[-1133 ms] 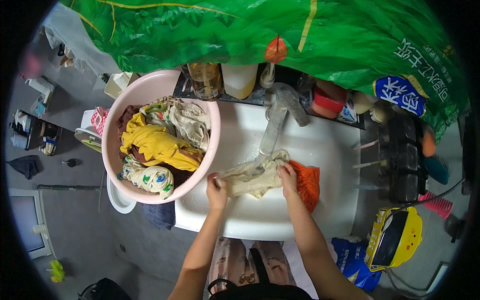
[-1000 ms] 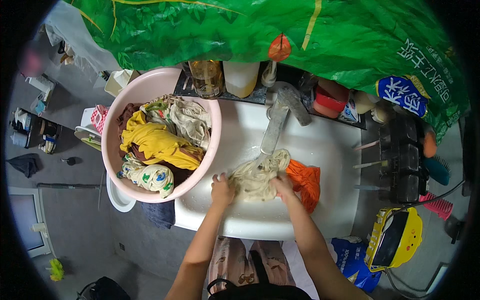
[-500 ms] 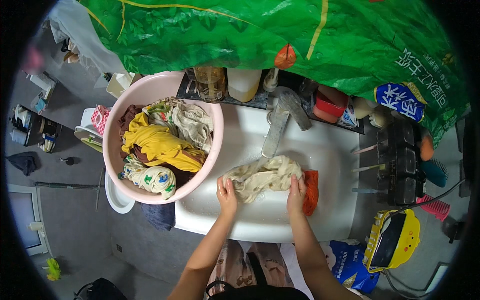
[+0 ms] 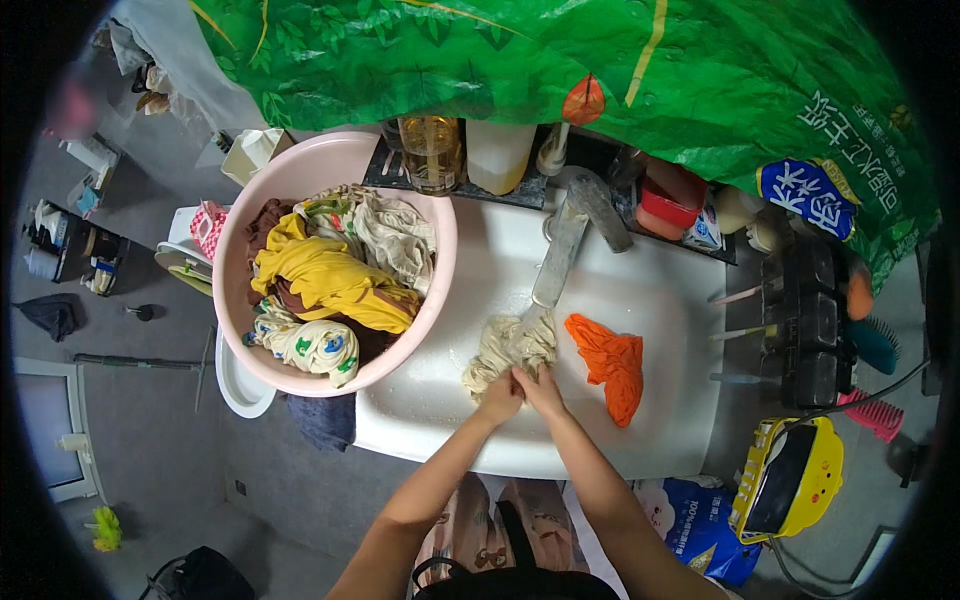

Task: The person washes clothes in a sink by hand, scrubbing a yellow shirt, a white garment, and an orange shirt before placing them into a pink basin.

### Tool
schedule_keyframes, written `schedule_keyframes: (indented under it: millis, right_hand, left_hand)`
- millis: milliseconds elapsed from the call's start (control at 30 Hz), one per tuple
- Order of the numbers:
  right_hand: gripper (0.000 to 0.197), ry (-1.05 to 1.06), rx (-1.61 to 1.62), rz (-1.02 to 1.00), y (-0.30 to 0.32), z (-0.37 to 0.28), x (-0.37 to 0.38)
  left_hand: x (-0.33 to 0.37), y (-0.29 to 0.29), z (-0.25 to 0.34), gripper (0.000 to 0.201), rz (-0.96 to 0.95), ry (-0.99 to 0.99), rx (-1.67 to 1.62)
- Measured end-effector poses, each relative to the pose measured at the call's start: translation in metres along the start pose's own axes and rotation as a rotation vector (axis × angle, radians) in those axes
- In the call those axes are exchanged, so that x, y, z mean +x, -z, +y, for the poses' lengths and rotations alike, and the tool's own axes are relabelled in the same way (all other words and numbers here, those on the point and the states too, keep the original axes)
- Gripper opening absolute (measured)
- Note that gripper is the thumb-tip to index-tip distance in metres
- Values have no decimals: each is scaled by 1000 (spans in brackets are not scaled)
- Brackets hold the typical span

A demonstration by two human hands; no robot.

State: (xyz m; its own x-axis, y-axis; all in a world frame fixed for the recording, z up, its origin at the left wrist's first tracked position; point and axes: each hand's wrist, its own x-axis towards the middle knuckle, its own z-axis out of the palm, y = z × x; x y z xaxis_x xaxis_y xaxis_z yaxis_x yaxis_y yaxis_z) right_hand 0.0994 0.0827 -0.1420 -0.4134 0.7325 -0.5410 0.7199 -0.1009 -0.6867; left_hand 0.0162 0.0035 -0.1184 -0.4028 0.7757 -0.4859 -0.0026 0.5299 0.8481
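A wet, cream-coloured garment (image 4: 508,348) is bunched up in the white sink (image 4: 665,310), under water running from the grey faucet (image 4: 562,258). My left hand (image 4: 502,398) is closed on its near edge. Right beside it, almost touching, my right hand (image 4: 541,391) grips the same garment; its fingertips are partly hidden in the cloth. A crumpled orange cloth (image 4: 610,362) lies in the sink to the right of my hands, apart from the garment.
A pink basin (image 4: 447,235) heaped with yellow, white and brown clothes (image 4: 335,285) rests over the sink's left side. Bottles (image 4: 497,160) and a red container (image 4: 670,205) line the back ledge. Green plastic packaging (image 4: 480,60) hangs above. A black holder (image 4: 800,320) with toothbrushes is at right.
My hands have come together from the garment's two sides to its near edge. The garment is now bunched and further left, uncovering the orange cloth. The whole view has shifted slightly.
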Motion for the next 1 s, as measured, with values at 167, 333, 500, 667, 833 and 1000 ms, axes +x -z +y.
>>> schedule_keyframes:
  millis: [167, 333, 500, 667, 833, 1000]
  right_hand:
    - [83, -115, -170, -148, 5, -14, 11]
    - [38, 51, -645, -48, 8, -46, 10]
    - [21, 704, -291, 196, 33, -63, -33]
    - [40, 207, 874, -532, 53, -59, -90]
    - [43, -91, 1412, -535, 64, -43, -72]
    - [75, -532, 902, -371, 51, -22, -24]
  left_hand:
    - [-18, -5, 8, 24, -342, 148, -551]
    - [-32, 6, 20, 13, 73, 167, -87]
    - [-10, 22, -13, 41, 360, 135, -1056]
    - [22, 25, 7, 52, -163, 336, -1558]
    - [40, 9, -1, 41, -346, 65, -1509]
    - [5, 11, 66, 37, 143, 51, -1500]
